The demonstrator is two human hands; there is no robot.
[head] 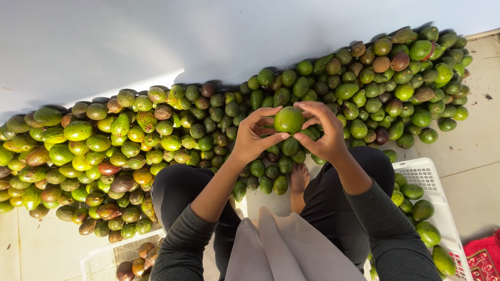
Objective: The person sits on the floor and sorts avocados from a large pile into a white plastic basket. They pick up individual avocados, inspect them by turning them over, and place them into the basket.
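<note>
I hold one round green avocado (288, 119) up in front of me with both hands. My left hand (253, 136) cups it from the left with the fingers curled over its top. My right hand (323, 131) grips it from the right, thumb underneath. Below and all around lies a large heap of avocados (156, 140), green, yellow-green and brown, piled on the floor against a white wall (156, 41). My knees in dark trousers and one bare foot (299, 179) show under my arms.
A white plastic crate (423, 173) at my right holds several green avocados. Another white crate (104, 263) at the lower left holds brownish ones. Pale floor tiles (476, 140) lie to the right; a red patterned mat (484, 260) sits at the bottom right corner.
</note>
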